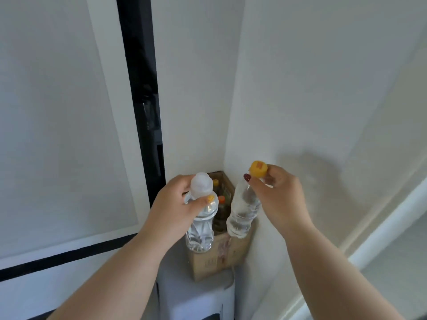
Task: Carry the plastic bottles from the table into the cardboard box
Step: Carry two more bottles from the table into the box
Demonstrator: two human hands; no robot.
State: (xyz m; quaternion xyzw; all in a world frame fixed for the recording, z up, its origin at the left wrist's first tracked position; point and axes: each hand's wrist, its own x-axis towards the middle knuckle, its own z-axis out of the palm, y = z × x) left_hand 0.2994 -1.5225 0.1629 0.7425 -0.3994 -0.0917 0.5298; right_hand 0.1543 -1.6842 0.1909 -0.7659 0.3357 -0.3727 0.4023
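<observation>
My left hand (175, 205) grips the neck of a clear plastic bottle with a white cap (200, 227), held upright over the left side of the cardboard box (219, 257). My right hand (277, 190) pinches a second clear bottle (242, 213) by its yellow cap, hanging tilted over the box's right side. Inside the box stand other bottles with orange caps (221, 204), partly hidden between the two held ones.
The box stands in a wall corner on a white stool or small stand (196, 294). A white wall (323, 100) rises on the right, a dark vertical gap (143, 100) beside a white panel on the left.
</observation>
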